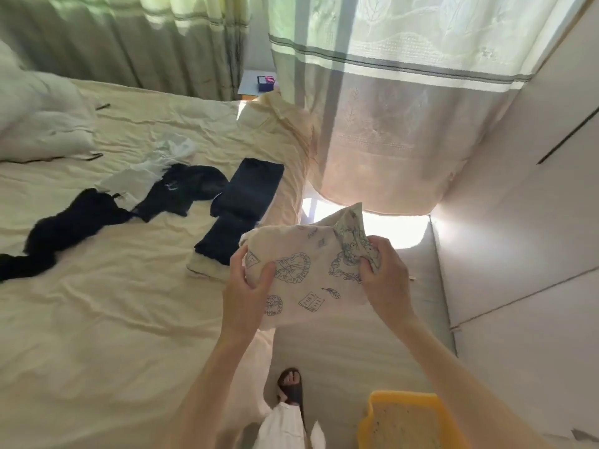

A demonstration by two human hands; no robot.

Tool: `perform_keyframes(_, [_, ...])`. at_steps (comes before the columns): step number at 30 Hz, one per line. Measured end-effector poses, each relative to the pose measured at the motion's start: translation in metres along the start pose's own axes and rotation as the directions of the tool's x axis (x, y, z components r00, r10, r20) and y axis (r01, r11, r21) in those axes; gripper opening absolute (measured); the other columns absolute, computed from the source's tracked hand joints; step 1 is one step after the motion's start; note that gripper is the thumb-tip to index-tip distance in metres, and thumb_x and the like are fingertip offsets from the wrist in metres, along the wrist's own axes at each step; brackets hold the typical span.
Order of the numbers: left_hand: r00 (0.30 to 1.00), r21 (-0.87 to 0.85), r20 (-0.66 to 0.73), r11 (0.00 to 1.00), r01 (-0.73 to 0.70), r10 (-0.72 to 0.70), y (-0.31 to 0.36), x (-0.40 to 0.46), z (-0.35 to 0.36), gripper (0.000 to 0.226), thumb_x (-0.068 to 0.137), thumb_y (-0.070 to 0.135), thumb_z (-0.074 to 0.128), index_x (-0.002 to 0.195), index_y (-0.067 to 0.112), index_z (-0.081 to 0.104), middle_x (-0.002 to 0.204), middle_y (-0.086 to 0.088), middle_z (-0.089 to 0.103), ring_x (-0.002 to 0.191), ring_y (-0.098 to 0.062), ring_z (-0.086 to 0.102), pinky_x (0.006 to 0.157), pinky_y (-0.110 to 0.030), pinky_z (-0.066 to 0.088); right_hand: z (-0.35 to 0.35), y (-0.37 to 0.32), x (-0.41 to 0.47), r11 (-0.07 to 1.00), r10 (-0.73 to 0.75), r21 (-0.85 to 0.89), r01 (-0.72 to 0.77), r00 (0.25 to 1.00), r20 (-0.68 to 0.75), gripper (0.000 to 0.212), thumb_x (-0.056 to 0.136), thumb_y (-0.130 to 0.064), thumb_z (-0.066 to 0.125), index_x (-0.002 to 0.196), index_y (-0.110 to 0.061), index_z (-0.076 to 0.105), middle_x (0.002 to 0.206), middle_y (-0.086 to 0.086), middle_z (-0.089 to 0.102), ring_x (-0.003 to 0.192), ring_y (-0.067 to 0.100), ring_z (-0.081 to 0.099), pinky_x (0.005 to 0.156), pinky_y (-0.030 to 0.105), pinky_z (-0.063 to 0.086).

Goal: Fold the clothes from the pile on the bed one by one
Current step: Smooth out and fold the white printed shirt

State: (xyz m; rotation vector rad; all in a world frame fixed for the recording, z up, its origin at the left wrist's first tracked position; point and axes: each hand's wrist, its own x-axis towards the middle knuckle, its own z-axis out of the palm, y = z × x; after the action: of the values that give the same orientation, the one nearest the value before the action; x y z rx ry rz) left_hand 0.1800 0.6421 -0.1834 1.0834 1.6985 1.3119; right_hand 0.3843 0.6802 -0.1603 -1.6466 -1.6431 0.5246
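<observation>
we hold the cream cotton cloth with blue line drawings [304,280] in the air with both hands, above the edge of the bed with the pale yellow wrinkled sheet [107,303], partly over the floor. our left hand [248,286] pinches its left edge, thumb on the printed side and the other fingers curled behind. our right hand [385,277] grips the right side, where the cloth is bunched and one corner stands up.

we judge that this piece is already partly folded and that the step now is to make it neat before we lay it down. for this we should first pull the two hands gently apart, so the bunched part on the right becomes flat. then we bring the edges together evenly and keep the corners matched. it is better to lower the cloth onto a bare part of the sheet and smooth it there, because in the air the loose corner may slip.

the folded dark navy garments [240,202] lie just beyond our hands, near the bed's edge, so the finished piece can go on or beside them. the pile of black and white unfolded clothes [136,196] waits further left on the bed.
</observation>
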Motion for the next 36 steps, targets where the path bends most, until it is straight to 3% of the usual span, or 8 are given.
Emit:
perform_keyframes(5, [0.968,0.040,-0.230,0.993,0.113,-0.101,-0.038,0.064,-0.009,0.052,0.088,0.031,0.062,0.135,0.024,0.042,0.106,0.020,0.052,0.100,-0.005,0.053,0.070,-0.005,0.039,0.078,0.002,0.072,0.992,-0.122,0.035,0.118,0.975,0.188,0.024,0.083,0.007,0.056,0.104,-0.005,0.058,0.087,-0.007,0.054,0.072,0.001,0.049,0.063,-0.002,0.034])
perform_keyframes(15, [0.787,-0.082,-0.507,0.929,0.361,-0.351,-0.112,0.169,-0.001,0.057,0.091,0.029,0.058,0.142,0.021,0.033,0.130,0.003,0.051,0.111,-0.011,0.051,0.092,-0.025,0.043,0.231,0.009,0.209,0.980,-0.182,0.045,0.193,0.791,0.585,0.020,0.092,-0.009,0.053,0.109,-0.017,0.060,0.089,-0.020,0.052,0.080,0.004,0.052,0.064,0.011,0.042])
perform_keyframes(20, [0.635,-0.188,-0.669,0.914,0.359,-0.387,-0.151,0.197,0.005,0.052,0.090,0.031,0.060,0.136,0.029,0.038,0.124,0.010,0.054,0.101,0.010,0.053,0.076,0.002,0.038,0.313,0.011,0.251,0.962,-0.266,0.144,0.231,0.690,0.673,0.019,0.091,-0.009,0.056,0.102,-0.025,0.057,0.086,-0.029,0.051,0.080,-0.003,0.056,0.070,0.014,0.049])
perform_keyframes(24, [0.531,-0.253,-0.710,0.871,0.421,-0.463,-0.207,0.227,0.018,0.053,0.091,0.030,0.058,0.139,0.026,0.035,0.130,0.005,0.054,0.104,0.004,0.054,0.079,-0.001,0.038,0.392,0.037,0.269,0.959,-0.258,0.128,0.253,0.590,0.765,0.023,0.092,-0.012,0.050,0.095,-0.034,0.049,0.089,-0.023,0.052,0.080,-0.002,0.052,0.064,0.011,0.040])
perform_keyframes(31, [0.387,-0.281,-0.745,0.782,0.556,-0.543,-0.228,0.249,0.032,0.060,0.095,0.032,0.051,0.146,0.017,0.023,0.142,-0.007,0.042,0.126,-0.016,0.044,0.102,-0.023,0.036,0.429,0.065,0.272,0.988,-0.152,0.095,0.125,0.629,0.762,0.011,0.095,-0.020,0.044,0.096,-0.025,0.054,0.102,-0.009,0.053,0.085,-0.006,0.047,0.072,0.014,0.038])
perform_keyframes(33, [0.406,-0.059,-0.819,0.763,0.643,-0.405,-0.217,0.240,0.034,0.059,0.096,0.027,0.047,0.147,0.011,0.021,0.143,-0.015,0.035,0.131,-0.026,0.036,0.106,-0.032,0.033,0.423,0.064,0.271,0.970,-0.224,0.107,0.218,0.639,0.736,0.020,0.096,-0.020,0.046,0.113,-0.020,0.056,0.116,-0.005,0.054,0.099,0.000,0.044,0.090,0.027,0.040])
perform_keyframes(35, [0.566,0.363,-0.816,0.657,0.661,-0.118,-0.209,0.237,0.037,0.054,0.096,0.020,0.048,0.145,0.010,0.028,0.144,-0.022,0.033,0.134,-0.035,0.032,0.107,-0.046,0.033,0.416,0.060,0.265,0.871,-0.453,0.184,0.455,0.603,0.656,0.033,0.095,-0.017,0.047,0.128,-0.014,0.052,0.130,0.002,0.051,0.120,0.015,0.041,0.104,0.035,0.032])
perform_keyframes(36, [0.671,0.538,-0.741,0.577,0.615,-0.024,-0.208,0.239,0.038,0.051,0.097,0.020,0.047,0.144,0.013,0.030,0.146,-0.022,0.031,0.135,-0.039,0.029,0.108,-0.051,0.030,0.414,0.059,0.263,0.760,-0.587,0.217,0.612,0.504,0.634,0.038,0.093,-0.015,0.050,0.131,-0.012,0.051,0.135,0.007,0.050,0.127,0.023,0.040,0.109,0.038,0.029])
